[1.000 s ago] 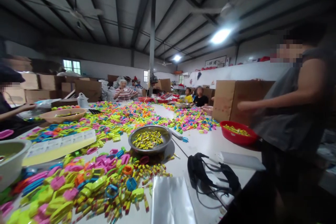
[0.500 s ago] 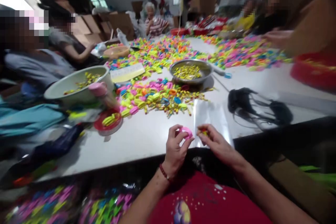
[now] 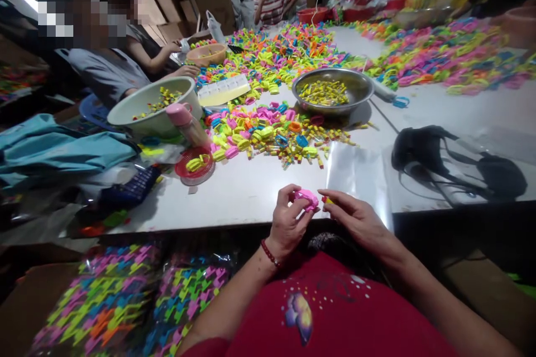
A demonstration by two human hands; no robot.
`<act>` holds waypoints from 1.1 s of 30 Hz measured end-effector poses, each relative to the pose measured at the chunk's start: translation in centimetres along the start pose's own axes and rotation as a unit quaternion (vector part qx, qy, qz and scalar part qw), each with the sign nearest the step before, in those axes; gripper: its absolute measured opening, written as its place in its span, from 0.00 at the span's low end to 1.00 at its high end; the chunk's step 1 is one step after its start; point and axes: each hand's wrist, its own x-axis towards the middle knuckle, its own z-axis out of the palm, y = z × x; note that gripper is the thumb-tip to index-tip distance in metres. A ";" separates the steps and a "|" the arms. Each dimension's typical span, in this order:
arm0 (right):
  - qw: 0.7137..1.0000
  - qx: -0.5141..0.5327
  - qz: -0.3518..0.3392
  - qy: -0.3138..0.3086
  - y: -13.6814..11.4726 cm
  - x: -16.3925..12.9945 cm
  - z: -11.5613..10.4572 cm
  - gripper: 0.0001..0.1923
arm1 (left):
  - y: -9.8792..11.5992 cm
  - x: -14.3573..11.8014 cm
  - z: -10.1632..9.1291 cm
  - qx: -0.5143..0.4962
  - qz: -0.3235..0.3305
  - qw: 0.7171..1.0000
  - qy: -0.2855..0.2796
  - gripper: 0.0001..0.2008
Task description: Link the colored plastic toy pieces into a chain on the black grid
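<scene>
Pink plastic piece (image 3: 309, 199) up in the air at the near edge of the bench (image 3: 234, 195), pinched by the left hand (image 3: 288, 220): fingers curled round, thumb closed against it. Just beside it, the right hand (image 3: 355, 216) holds a small yellow-and-red piece (image 3: 328, 200) between thumb and fingertips, closed but for that. The two pieces are near each other, a slim gap between as far as I can see. Beyond the right hand, clear plastic film (image 3: 355, 170) lies flat on the bench.

Further out: a loose heap of coloured pieces (image 3: 251, 131), small yellow ones spilling along its right side. Behind it, a steel bowl (image 3: 359, 88) with more yellow pieces in it. Left of the heap, a red dish (image 3: 181, 169), a pink-capped bottle (image 3: 181, 115) and a pale green basin (image 3: 157, 120). Black straps (image 3: 425, 150) at right. Below the bench, left, bagged coloured pieces (image 3: 104, 295). Co-worker in stripes (image 3: 274, 5) at the far side.
</scene>
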 end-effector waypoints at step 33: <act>0.990 -0.128 -0.050 -0.031 0.2 1.5 0.8 0.18 | -1.1 -0.5 -0.6 0.172 0.064 0.982 -0.042 0.06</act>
